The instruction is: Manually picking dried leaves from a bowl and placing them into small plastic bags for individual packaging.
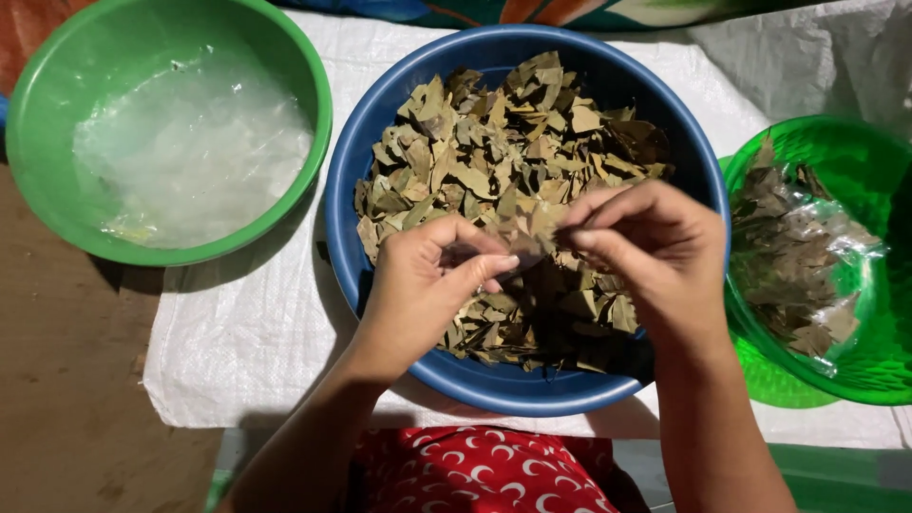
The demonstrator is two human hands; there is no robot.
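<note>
A blue basin [344,195] in front of me is heaped with dried brown-green leaves [494,142]. Both my hands hover over its near half. My left hand [427,285] and my right hand [655,252] pinch the same small bunch of dried leaves [532,228] between thumbs and fingertips, fingers meeting in the middle. Whether a thin clear bag is also between the fingers is too hard to tell.
A green basin [57,95] at the left holds a pile of clear plastic bags [190,142]. A translucent green bowl [874,370] at the right holds clear packets filled with leaves [798,256]. All stand on a white woven sheet [247,323] over brown ground.
</note>
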